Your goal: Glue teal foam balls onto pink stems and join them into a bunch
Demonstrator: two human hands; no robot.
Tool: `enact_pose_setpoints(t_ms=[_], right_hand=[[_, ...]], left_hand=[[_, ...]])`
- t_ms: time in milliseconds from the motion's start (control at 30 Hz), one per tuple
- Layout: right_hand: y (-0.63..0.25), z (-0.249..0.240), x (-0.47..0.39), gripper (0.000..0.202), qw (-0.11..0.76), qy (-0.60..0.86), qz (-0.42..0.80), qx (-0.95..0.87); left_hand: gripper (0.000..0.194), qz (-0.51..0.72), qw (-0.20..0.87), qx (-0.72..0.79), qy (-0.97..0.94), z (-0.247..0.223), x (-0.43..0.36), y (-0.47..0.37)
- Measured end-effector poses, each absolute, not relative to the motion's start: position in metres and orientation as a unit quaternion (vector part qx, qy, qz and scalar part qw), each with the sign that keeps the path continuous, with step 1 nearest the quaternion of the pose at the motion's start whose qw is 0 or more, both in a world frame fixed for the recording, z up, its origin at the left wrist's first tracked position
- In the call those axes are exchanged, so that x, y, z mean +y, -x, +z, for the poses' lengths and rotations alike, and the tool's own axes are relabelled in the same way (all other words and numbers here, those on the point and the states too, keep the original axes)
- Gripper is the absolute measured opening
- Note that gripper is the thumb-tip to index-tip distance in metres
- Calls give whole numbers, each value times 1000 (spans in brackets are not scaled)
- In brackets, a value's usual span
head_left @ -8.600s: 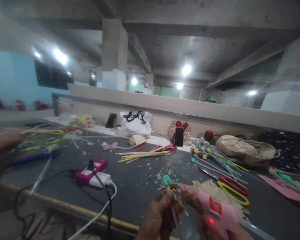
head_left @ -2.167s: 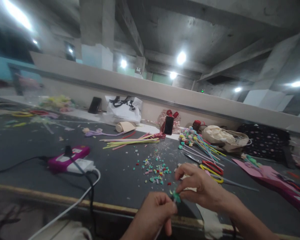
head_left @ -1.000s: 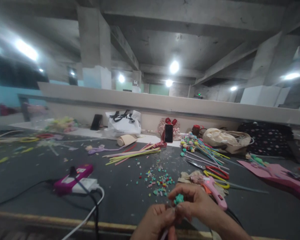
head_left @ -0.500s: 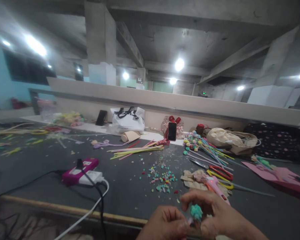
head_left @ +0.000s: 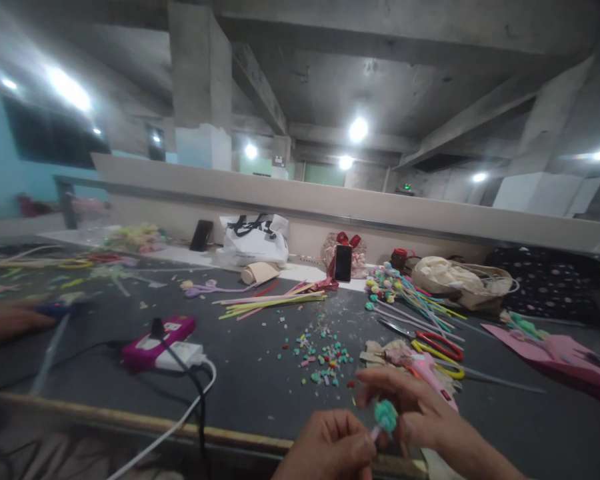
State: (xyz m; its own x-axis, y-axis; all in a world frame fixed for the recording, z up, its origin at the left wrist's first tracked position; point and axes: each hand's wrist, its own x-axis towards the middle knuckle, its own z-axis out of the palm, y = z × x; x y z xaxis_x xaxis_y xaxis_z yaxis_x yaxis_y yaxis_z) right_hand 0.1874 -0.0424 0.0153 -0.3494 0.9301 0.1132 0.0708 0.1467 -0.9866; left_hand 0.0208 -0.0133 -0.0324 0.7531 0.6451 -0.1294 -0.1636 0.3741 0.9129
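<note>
A small turquoise craft flower [head_left: 385, 416] with a bumpy, ruffled head stands on a short pale lilac stem above the table's front edge. My left hand [head_left: 330, 448] pinches that stem between thumb and fingertips, just below the head. Around the far and right sides of the flower, my right hand [head_left: 420, 417] is curved with its fingers apart; blur hides whether a fingertip touches it. A pink glue gun [head_left: 425, 373] lies on a crumpled tan sheet beyond my right hand. Scattered small coloured bits [head_left: 325, 357] lie ahead of my hands.
Scissors [head_left: 437, 343] with red and yellow handles lie near finished flower stems [head_left: 410, 293]. Pastel strips [head_left: 275, 302] are farther back. At left sit a magenta power strip [head_left: 180, 327] and cables. Another person's hand [head_left: 15, 321] reaches in at far left, near a translucent strip.
The turquoise flower has shifted slightly left and up, and more of its lilac stem shows. My right fingers have moved a little. Another person's hand has come in at far left.
</note>
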Motion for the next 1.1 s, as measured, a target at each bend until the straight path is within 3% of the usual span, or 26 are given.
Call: enact_pose_setpoints(t_ms=[200,333,567,900,1100], right_hand=[[-181,0,-31,22,600,482,420,-481],[-164,-14,-26,30,566,468,462,-497],[-138,3,-20,41,562,445,419,-558],[-130,-7,-19,31,570,456,409,-547],[-108,-34,-22,30,582,394,519,-487]], left_hand=[[32,378,798,299,-361,-30,-9,-15],[31,447,799,294,-274,-26,-5,-8],[34,436,820,246,-277,-20,-7,-3],[21,496,793,252,-250,-13,-8,-1],[26,498,798,246,-234,-16,-9,-6]])
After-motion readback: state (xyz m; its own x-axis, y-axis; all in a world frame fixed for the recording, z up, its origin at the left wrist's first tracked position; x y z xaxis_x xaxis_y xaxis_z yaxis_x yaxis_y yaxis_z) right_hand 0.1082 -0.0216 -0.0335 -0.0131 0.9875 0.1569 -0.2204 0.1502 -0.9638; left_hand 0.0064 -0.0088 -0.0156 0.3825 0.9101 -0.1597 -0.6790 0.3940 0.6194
